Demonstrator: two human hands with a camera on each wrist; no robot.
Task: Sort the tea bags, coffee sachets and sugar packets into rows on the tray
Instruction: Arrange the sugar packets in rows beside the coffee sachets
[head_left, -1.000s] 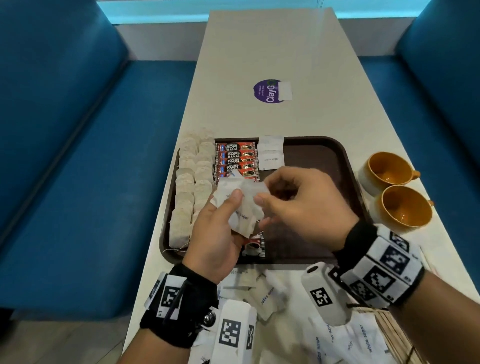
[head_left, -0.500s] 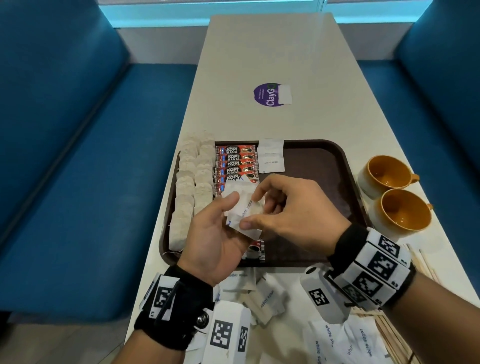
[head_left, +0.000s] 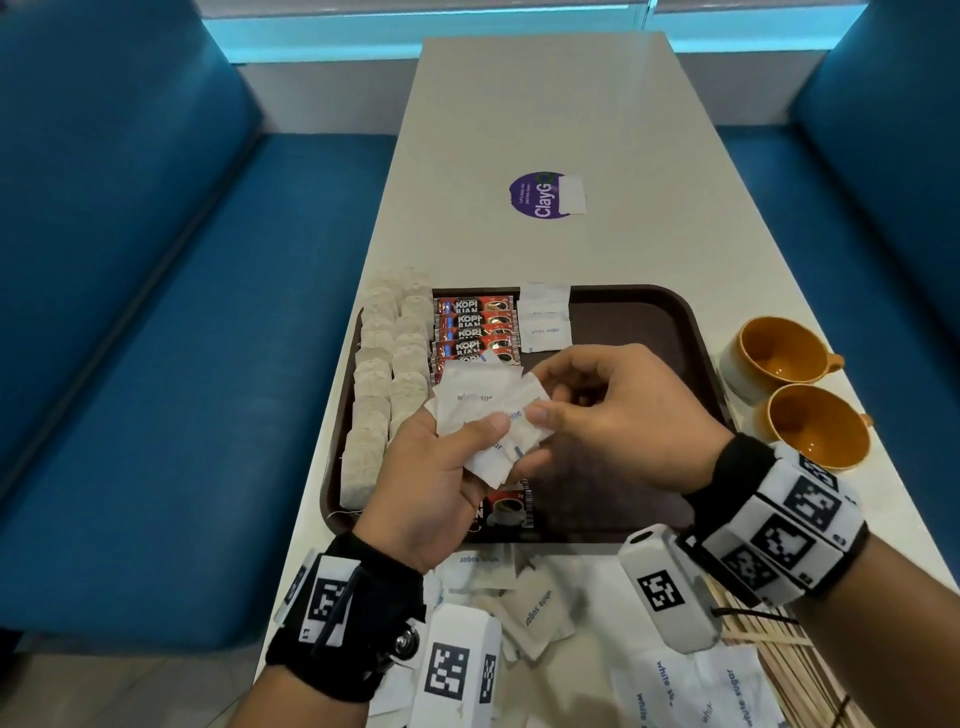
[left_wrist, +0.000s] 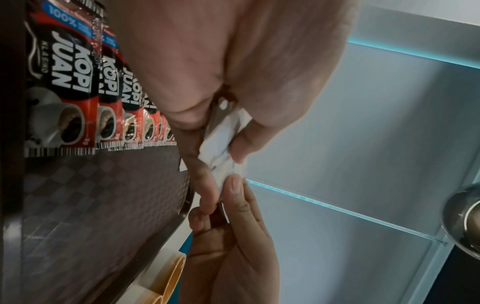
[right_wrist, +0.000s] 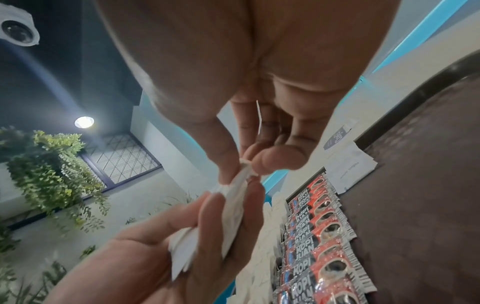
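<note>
Head view: brown tray (head_left: 670, 332) on table (head_left: 545, 119), rows of tea bags (head_left: 387, 374), coffee sachets (head_left: 475, 327), three sugar packets (head_left: 544, 319). Above tray, left hand (head_left: 431, 483) clutching sugar-packet stack (head_left: 488, 415); right hand (head_left: 613, 421) pinching apparently one packet's edge.

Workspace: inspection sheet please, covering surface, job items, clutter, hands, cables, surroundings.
Surface: beige table with a purple ClayGo sticker; brown tray at the near end.
Job's things: on the tray, two columns of tea bags, a row of Kopi Juan sachets, three white sugar packets.
Clutter: loose sugar packets, wooden stirrers, two orange cups.
Grippers: left hand holds a sugar packet stack; right hand pinches its edge.
Cables: nothing seen.
Surroundings: blue booth seats on both sides.
</note>
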